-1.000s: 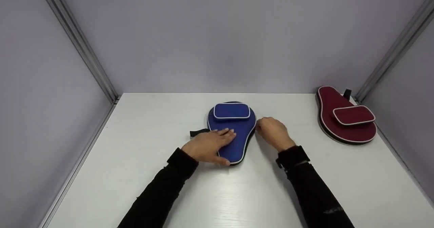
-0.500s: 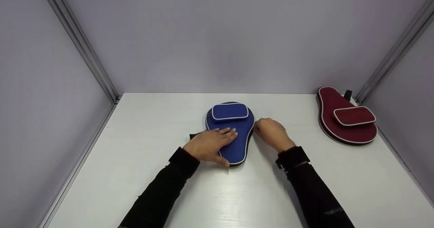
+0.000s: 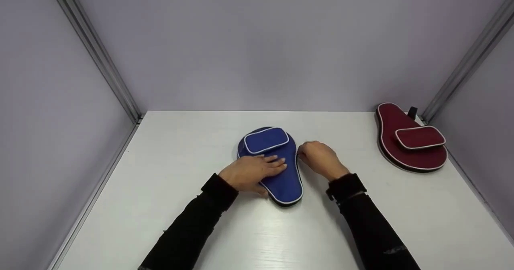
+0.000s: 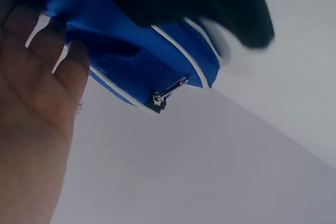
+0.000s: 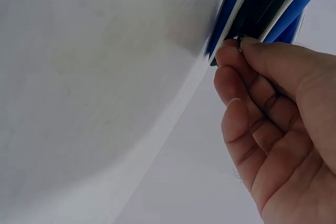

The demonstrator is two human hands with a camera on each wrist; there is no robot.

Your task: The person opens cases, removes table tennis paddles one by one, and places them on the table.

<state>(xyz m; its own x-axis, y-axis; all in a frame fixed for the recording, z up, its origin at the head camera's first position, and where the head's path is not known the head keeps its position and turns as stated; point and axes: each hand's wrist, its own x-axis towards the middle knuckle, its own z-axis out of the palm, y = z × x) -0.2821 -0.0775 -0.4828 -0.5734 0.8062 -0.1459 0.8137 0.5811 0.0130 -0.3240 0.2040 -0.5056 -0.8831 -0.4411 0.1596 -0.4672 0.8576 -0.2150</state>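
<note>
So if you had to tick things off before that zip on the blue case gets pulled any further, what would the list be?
1. Left hand lies flat on the blue case, pinning it: ok.
2. Right hand has its fingers pinched on a small metal piece, likely the zip pull, at the case edge: ok.
3. Second zip slider at the case edge is free, not caught under the left hand: ok.
4. Case rests flat on the white table: ok.
5. Red case lies apart at the far right, out of the way: ok.
6. How far the zip is open: cannot tell.
</note>
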